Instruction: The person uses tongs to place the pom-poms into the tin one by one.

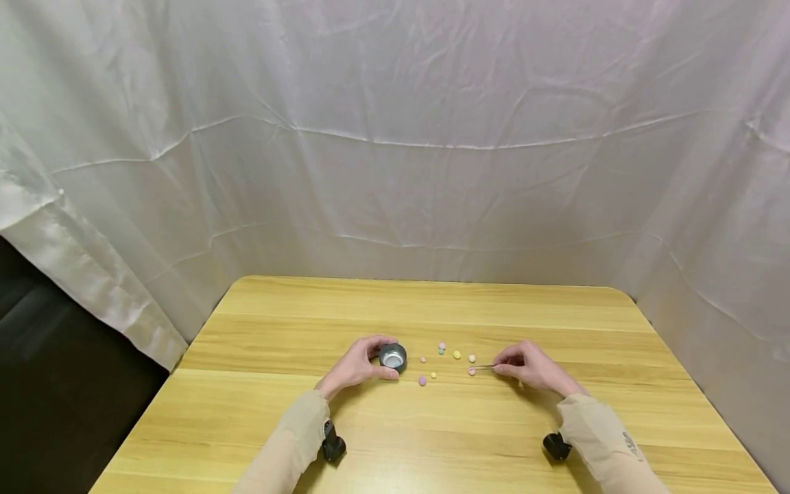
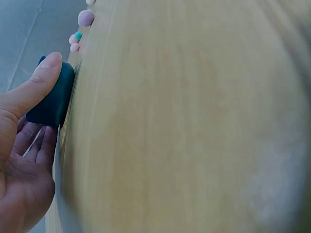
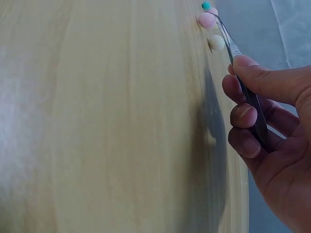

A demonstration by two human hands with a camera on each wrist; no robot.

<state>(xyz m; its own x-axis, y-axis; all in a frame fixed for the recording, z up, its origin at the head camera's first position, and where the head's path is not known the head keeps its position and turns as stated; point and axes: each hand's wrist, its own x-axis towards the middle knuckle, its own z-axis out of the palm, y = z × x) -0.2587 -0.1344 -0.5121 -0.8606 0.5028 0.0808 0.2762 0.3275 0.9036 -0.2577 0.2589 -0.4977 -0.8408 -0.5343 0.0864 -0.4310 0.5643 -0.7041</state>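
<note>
Cloth (image 1: 395, 137) fills the upper part of the head view, and the table (image 1: 444, 446) spans the lower half. Left hand (image 1: 359, 366), just below centre, curls thumb and fingers round a dark cup (image 1: 393, 358) standing on the table. Right hand (image 1: 529, 367), lower right of centre, pinches tweezers (image 1: 485, 367) pointing left. Their tips meet a pink ball (image 1: 472, 372); whether they grip it, I cannot tell. Between the hands also lie a purple ball (image 1: 422, 381), cream ball (image 1: 472, 358) and tiny teal ball (image 1: 441, 351).
</note>
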